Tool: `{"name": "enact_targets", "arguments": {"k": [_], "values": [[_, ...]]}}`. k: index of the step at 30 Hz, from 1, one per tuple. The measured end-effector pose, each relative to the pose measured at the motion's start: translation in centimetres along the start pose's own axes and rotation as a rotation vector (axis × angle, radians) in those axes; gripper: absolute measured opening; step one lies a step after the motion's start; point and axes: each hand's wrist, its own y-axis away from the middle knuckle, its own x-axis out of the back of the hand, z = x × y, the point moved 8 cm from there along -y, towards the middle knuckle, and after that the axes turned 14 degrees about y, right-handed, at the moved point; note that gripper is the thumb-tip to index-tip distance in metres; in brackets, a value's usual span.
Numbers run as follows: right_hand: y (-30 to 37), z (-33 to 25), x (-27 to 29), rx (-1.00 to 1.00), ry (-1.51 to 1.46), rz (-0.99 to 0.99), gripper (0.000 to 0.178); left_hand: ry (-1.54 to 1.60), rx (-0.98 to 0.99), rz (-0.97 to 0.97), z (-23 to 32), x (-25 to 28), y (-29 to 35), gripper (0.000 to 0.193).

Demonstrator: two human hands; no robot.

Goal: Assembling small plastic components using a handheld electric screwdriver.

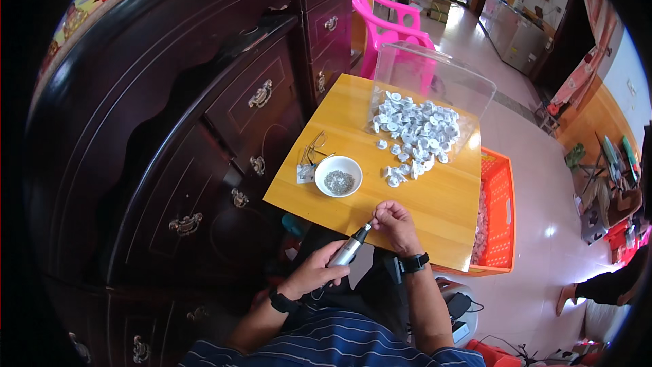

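Observation:
My left hand (pixel 314 273) is wrapped round a silver and black electric screwdriver (pixel 348 250), which points up and to the right over the near edge of the wooden table (pixel 414 212). At its tip, the fingers of my right hand (pixel 397 225) are pinched together; whatever they hold is too small to make out. Beyond my hands stands a white bowl (pixel 320 175) with many small metal pieces (pixel 339 181) in it. Farther back, white round plastic parts (pixel 420 126) spill out of a clear plastic box (pixel 462 80) lying on its side.
Eyeglasses (pixel 314 148) and a small card (pixel 305 174) lie left of the bowl. An orange crate (pixel 502 221) stands against the table's right side. Dark wooden cabinets (pixel 224 143) rise on the left. A pink plastic chair (pixel 370 30) is behind the table. Another person's foot (pixel 565 299) shows at right.

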Motion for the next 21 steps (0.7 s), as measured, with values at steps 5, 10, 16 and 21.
{"name": "enact_targets", "arguments": {"k": [5, 10, 16, 21], "values": [[0.0, -0.8, -0.1, 0.031, 0.133, -0.043, 0.004, 0.215, 0.064, -0.067, -0.2, -0.2, 0.4, 0.062], [0.2, -1.1, -0.3, 0.041, 0.173, -0.056, 0.004, 0.182, 0.054, -0.062, -0.2, -0.3, 0.3, 0.062], [-0.7, -2.1, 0.1, -0.018, 0.211, 0.086, 0.023, 0.018, -0.032, 0.009, 0.3, 0.0, -0.2, 0.061], [-3.3, -4.1, 6.1, 0.008, 0.579, 0.389, 0.032, -0.012, -0.061, 0.023, 0.8, 0.1, -0.1, 0.061]]}}
